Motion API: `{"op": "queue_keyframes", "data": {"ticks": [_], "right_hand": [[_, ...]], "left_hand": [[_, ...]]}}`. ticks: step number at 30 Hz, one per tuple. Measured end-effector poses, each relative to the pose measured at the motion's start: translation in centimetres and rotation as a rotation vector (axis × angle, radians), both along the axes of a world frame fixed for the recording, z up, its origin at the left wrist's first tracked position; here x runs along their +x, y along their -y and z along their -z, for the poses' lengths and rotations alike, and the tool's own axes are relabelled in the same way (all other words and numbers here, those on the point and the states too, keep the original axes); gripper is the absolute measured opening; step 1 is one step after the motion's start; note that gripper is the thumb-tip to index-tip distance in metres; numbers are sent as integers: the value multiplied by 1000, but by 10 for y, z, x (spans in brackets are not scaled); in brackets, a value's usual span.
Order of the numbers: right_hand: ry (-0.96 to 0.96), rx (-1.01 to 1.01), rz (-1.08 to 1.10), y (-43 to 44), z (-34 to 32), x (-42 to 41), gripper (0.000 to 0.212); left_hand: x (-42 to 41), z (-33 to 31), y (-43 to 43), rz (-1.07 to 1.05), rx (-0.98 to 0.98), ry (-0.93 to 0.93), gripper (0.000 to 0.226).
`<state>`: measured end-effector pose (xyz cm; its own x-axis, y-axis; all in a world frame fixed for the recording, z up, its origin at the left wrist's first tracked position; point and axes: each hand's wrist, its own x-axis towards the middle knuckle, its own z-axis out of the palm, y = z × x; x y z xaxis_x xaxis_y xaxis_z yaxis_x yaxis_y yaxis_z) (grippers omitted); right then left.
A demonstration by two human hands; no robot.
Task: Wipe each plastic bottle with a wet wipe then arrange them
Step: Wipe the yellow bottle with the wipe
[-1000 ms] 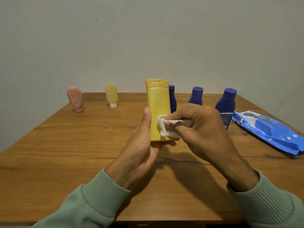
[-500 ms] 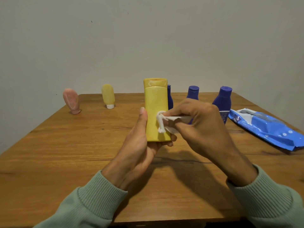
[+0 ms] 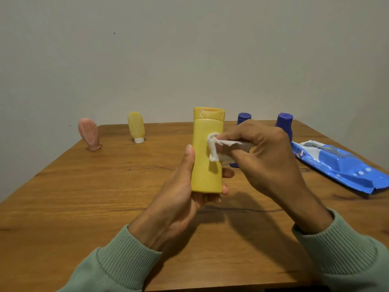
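Plain grey wall behind a wooden tabletop (image 3: 84, 197), with a pink bottle (image 3: 89, 133) and a small yellow bottle (image 3: 136, 127) standing far left, two blue bottles (image 3: 284, 125) and a blue wipes pack (image 3: 341, 167) on the right. Left hand (image 3: 179, 199) is wrapped round the big yellow bottle (image 3: 207, 165), holding it upright above the tabletop, while the right hand (image 3: 265, 157) pinches a wet wipe (image 3: 219, 148) against its front.

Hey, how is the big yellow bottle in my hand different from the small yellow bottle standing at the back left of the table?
The big yellow bottle is opaque, cap up, held off the table by the left hand; the small yellow bottle looks translucent and stands free on its white cap. The big one is being rubbed with the wet wipe by the right hand; the small one is untouched. Both are upright, yellow plastic.
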<state>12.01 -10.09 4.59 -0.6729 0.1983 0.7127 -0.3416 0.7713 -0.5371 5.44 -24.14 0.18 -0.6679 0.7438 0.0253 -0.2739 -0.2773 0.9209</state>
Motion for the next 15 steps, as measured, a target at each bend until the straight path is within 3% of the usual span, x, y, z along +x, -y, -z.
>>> {"op": "queue_keyframes", "data": {"ticks": [4, 10, 15], "right_hand": [[9, 25, -70, -4, -3, 1, 25], [-217, 13, 150, -11, -1, -1, 18], [-165, 44, 55, -12, -4, 0, 21]], "left_hand": [[-2, 2, 0, -35, -52, -93, 62], [5, 4, 0, 7, -112, -117, 70], [5, 3, 1, 12, -127, -132, 71]]}}
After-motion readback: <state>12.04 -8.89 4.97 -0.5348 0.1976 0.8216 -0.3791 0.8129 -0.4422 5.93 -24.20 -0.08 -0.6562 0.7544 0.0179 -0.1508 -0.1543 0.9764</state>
